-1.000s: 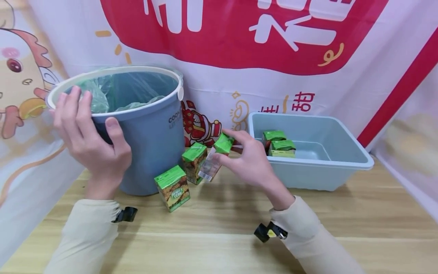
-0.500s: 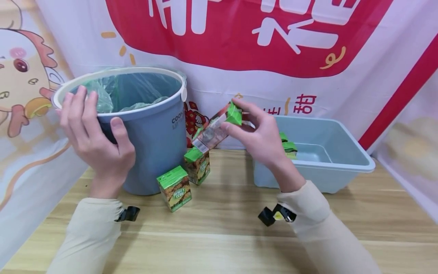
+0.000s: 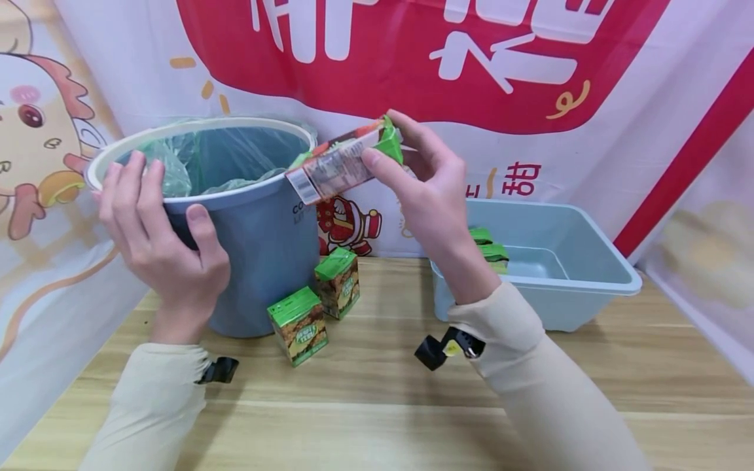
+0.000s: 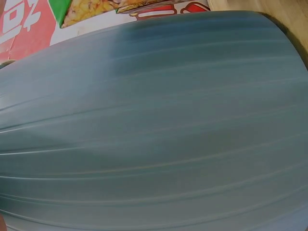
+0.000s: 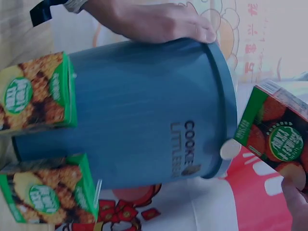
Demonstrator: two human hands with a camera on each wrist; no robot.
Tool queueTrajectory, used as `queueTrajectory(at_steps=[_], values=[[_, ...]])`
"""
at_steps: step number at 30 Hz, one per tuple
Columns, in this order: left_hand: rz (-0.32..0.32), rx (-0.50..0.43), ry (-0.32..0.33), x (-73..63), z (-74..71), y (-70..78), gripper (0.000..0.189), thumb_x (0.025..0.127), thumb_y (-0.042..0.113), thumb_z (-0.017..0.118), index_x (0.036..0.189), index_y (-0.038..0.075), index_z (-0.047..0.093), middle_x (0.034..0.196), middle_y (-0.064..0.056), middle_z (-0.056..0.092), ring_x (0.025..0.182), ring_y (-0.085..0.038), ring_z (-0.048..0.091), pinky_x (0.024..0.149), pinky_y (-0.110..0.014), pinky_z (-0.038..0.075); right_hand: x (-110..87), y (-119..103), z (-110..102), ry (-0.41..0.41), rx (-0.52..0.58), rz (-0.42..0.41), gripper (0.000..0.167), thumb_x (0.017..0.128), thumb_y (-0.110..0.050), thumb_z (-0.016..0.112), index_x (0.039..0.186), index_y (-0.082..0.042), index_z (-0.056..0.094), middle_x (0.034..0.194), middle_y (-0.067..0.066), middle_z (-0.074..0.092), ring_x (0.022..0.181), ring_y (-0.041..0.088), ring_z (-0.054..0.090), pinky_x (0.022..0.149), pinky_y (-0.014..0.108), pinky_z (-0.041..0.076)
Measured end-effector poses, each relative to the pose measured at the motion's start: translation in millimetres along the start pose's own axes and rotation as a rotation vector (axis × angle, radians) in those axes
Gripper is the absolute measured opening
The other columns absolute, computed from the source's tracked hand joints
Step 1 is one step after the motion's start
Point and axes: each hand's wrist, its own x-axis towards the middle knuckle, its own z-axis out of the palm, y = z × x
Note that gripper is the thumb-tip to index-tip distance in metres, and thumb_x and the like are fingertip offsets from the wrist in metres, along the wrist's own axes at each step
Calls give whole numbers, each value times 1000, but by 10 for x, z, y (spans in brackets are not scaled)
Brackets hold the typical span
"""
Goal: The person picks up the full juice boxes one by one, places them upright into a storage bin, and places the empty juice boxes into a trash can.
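Note:
A blue trash bin [image 3: 259, 261] with a pale rim and a thin liner bag [image 3: 177, 163] stands upright at the left. My left hand [image 3: 171, 242] rests on its near left side, fingers spread with their tips at the rim and the thumb against the outer wall. My right hand [image 3: 432, 190] pinches a small carton [image 3: 336, 167] by its green end. The carton is tilted, its barcode end beside the bin's right rim. Two similar cartons, a nearer one [image 3: 299, 327] and a farther one [image 3: 338, 281], stand on the table by the bin. The left wrist view shows mostly bin wall [image 4: 154, 120].
At the right stands a light blue rectangular tub [image 3: 548, 294] with green-topped cartons [image 3: 495, 252] inside, partly hidden by my right arm. A printed cloth [image 3: 377, 85] hangs behind. The wooden table [image 3: 353, 405] lies under everything.
The right hand has lifted the carton off the table, up and left to the bin's rim, tilting it flatter. The left hand stays at the bin.

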Motion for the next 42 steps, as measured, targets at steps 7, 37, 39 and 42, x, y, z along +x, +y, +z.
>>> queueTrajectory(at_steps=[7, 37, 39, 42], values=[[0, 2, -3, -7, -2, -6, 55, 95, 39, 53, 132, 1, 64, 145, -16, 64, 145, -33, 49, 134, -51, 20, 109, -24, 251, 52, 49, -57, 58, 97, -20, 73, 152, -10, 56, 141, 7, 63, 119, 19, 67, 93, 32, 63], [13, 10, -8, -21, -3, -30, 57, 97, 43, 52, 133, 1, 63, 145, -16, 63, 145, -33, 49, 134, -53, 20, 340, 139, 1060, -193, -462, -66, 74, 94, -36, 80, 158, -16, 48, 153, 2, 54, 129, 7, 52, 97, 16, 53], [15, 10, -7, -21, -3, -34, 57, 97, 44, 52, 133, 1, 63, 145, -16, 63, 145, -33, 49, 134, -53, 20, 341, 127, 1067, -232, -533, -59, 75, 94, -39, 79, 158, -16, 48, 152, 2, 54, 128, 8, 53, 98, 17, 53], [16, 12, -7, -18, -4, -40, 57, 97, 43, 52, 133, 1, 63, 145, -16, 63, 145, -33, 49, 134, -53, 20, 357, 100, 1073, -284, -608, -46, 76, 94, -43, 78, 159, -16, 48, 150, 3, 56, 127, 9, 54, 97, 17, 52]])
